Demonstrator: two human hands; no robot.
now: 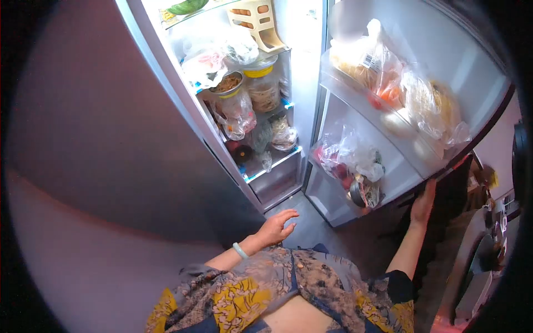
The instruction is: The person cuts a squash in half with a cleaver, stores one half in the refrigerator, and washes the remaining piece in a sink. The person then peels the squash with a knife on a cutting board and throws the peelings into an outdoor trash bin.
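Note:
An open refrigerator stands in front of me, its lit interior to the left and its door [358, 114] swung out to the right. My right hand [423, 205] is at the door's lower outer edge, gripping it, with the fingertips partly hidden there. Below the shelves, my left hand [277, 227] hovers with fingers apart and slightly bent, holding nothing; a pale bangle [240, 250] circles that wrist. On the middle shelf are a metal bowl of brown food [227, 83] and a yellow-banded jar [262, 91].
Bagged food [425, 102] fills the upper door bin, and more bags [350, 161] lie in the lower one. A beige egg rack [255, 22] sits on a higher shelf. A large dark panel [100, 139] rises at left. Cluttered items [488, 244] stand at far right.

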